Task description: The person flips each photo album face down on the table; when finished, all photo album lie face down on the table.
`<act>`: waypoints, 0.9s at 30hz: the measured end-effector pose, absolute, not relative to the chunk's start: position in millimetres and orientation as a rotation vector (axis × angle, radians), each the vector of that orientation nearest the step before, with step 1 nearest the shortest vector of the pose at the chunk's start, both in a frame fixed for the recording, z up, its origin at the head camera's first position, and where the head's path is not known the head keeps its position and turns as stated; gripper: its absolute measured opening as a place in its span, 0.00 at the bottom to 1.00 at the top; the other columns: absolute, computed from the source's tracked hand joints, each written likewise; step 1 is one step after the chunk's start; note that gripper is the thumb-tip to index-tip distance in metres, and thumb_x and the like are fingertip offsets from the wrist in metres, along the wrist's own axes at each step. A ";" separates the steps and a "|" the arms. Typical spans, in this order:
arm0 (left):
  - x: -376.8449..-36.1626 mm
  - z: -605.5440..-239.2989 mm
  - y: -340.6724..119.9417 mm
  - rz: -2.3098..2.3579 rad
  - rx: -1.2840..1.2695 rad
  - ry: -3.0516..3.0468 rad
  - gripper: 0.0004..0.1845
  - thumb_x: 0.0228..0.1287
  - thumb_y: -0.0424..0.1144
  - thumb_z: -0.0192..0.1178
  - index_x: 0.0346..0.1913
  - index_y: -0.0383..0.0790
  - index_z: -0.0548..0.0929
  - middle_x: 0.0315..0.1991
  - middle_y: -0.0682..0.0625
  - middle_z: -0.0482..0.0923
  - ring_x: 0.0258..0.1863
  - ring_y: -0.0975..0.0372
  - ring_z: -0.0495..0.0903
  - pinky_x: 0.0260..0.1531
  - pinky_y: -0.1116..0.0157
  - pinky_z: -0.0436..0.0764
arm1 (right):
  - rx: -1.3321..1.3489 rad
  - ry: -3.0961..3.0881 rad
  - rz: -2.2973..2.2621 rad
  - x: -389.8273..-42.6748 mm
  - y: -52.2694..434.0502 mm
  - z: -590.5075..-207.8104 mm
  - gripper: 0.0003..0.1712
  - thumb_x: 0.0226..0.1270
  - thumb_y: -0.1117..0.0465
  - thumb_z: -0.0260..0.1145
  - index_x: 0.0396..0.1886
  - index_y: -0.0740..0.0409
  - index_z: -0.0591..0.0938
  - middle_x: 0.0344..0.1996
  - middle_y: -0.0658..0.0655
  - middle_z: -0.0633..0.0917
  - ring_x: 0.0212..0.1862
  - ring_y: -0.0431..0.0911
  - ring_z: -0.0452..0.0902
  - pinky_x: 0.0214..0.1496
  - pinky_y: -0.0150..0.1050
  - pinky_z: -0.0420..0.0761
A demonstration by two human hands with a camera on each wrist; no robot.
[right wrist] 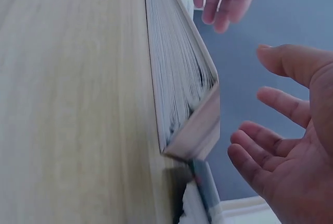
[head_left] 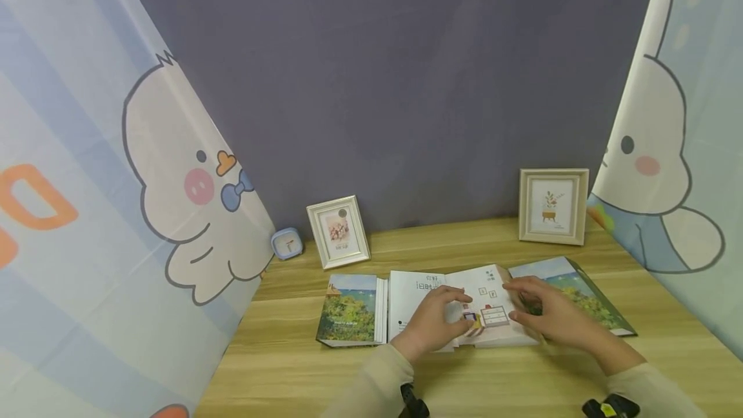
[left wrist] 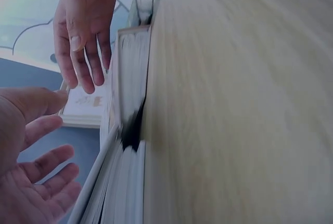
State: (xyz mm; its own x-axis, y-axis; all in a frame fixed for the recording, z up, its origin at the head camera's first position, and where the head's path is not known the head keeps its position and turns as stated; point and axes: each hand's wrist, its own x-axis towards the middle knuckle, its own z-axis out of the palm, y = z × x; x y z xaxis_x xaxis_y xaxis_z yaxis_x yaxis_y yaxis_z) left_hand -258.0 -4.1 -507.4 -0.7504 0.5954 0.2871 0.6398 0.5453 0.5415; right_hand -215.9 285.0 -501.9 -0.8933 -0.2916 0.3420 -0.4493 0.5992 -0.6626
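Observation:
A photo album (head_left: 486, 297) lies open on the wooden table (head_left: 278, 366), its landscape-printed cover (head_left: 350, 309) spread to both sides. The pale pages carry small coloured stickers (head_left: 493, 316). My left hand (head_left: 432, 322) hovers over the middle pages with its fingers relaxed. Over the right-hand page my right hand (head_left: 551, 315) is just as loose. In the left wrist view the left hand (left wrist: 31, 182) is spread and holds nothing beside the page stack (left wrist: 130, 78). The right wrist view has the right hand (right wrist: 291, 151) open and empty, next to the lifted block of pages (right wrist: 179, 83).
Two white picture frames (head_left: 338, 231) (head_left: 553, 206) lean against the grey backdrop behind the album. A small blue clock (head_left: 287, 243) stands at the back left. Cartoon-printed curtains (head_left: 116, 211) (head_left: 673, 166) close in both sides of the table.

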 end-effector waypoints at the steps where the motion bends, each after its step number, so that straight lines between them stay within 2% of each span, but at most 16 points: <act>1: -258.9 -507.5 -7.1 -1.017 -1.077 -2.692 0.20 0.68 0.45 0.72 0.61 0.51 0.86 0.65 0.59 0.78 0.67 0.64 0.74 0.69 0.62 0.73 | 0.619 -2.627 1.152 -216.9 282.8 -500.6 0.32 0.66 0.53 0.78 0.67 0.59 0.80 0.61 0.60 0.80 0.57 0.65 0.81 0.54 0.62 0.84; 7: -260.7 -504.5 -28.8 -1.158 -1.050 -2.662 0.21 0.72 0.44 0.70 0.65 0.47 0.83 0.66 0.56 0.77 0.68 0.60 0.74 0.69 0.56 0.74 | 0.599 -2.636 1.129 -221.2 269.0 -495.0 0.36 0.66 0.49 0.78 0.70 0.56 0.78 0.66 0.65 0.77 0.61 0.68 0.78 0.57 0.67 0.80; 12: -261.5 -501.6 -48.0 -1.218 -0.956 -2.655 0.21 0.72 0.44 0.70 0.66 0.52 0.82 0.68 0.56 0.75 0.70 0.59 0.73 0.68 0.53 0.75 | 0.611 -2.658 1.201 -225.3 255.4 -495.2 0.36 0.67 0.49 0.78 0.71 0.54 0.76 0.74 0.72 0.67 0.68 0.72 0.71 0.62 0.66 0.78; 16: -261.9 -498.6 -63.2 -1.253 -0.905 -2.622 0.22 0.72 0.41 0.70 0.67 0.49 0.82 0.68 0.52 0.75 0.69 0.56 0.73 0.68 0.50 0.75 | 0.622 -2.664 1.215 -227.3 243.0 -494.8 0.37 0.66 0.50 0.78 0.71 0.54 0.77 0.75 0.76 0.65 0.74 0.77 0.57 0.63 0.72 0.73; 19: -263.0 -497.6 -73.4 -1.291 -0.896 -2.572 0.23 0.71 0.37 0.70 0.67 0.45 0.82 0.67 0.50 0.76 0.68 0.54 0.75 0.67 0.47 0.76 | 0.631 -2.674 1.206 -229.5 234.2 -494.9 0.37 0.65 0.49 0.79 0.71 0.51 0.77 0.72 0.70 0.71 0.73 0.75 0.62 0.60 0.72 0.76; 23: -265.7 -500.2 -86.0 -1.355 -0.883 -2.512 0.23 0.69 0.35 0.71 0.65 0.45 0.82 0.65 0.49 0.77 0.65 0.53 0.76 0.64 0.45 0.78 | 0.682 -2.689 1.252 -234.5 223.0 -497.6 0.38 0.66 0.50 0.79 0.72 0.51 0.76 0.68 0.62 0.76 0.66 0.67 0.74 0.55 0.57 0.85; 25: -266.8 -501.5 -91.7 -1.395 -0.870 -2.485 0.22 0.69 0.34 0.71 0.65 0.45 0.83 0.65 0.47 0.77 0.65 0.51 0.76 0.63 0.43 0.78 | 0.702 -2.694 1.288 -237.0 217.9 -499.0 0.38 0.66 0.50 0.79 0.72 0.51 0.75 0.68 0.61 0.75 0.66 0.67 0.74 0.54 0.52 0.87; 27: -267.4 -502.1 -97.5 -1.439 -0.849 -2.473 0.22 0.69 0.34 0.71 0.64 0.46 0.83 0.66 0.46 0.76 0.65 0.49 0.75 0.63 0.42 0.77 | 0.727 -2.699 1.291 -239.4 213.2 -499.7 0.38 0.67 0.51 0.78 0.73 0.53 0.75 0.67 0.61 0.75 0.67 0.66 0.74 0.55 0.53 0.86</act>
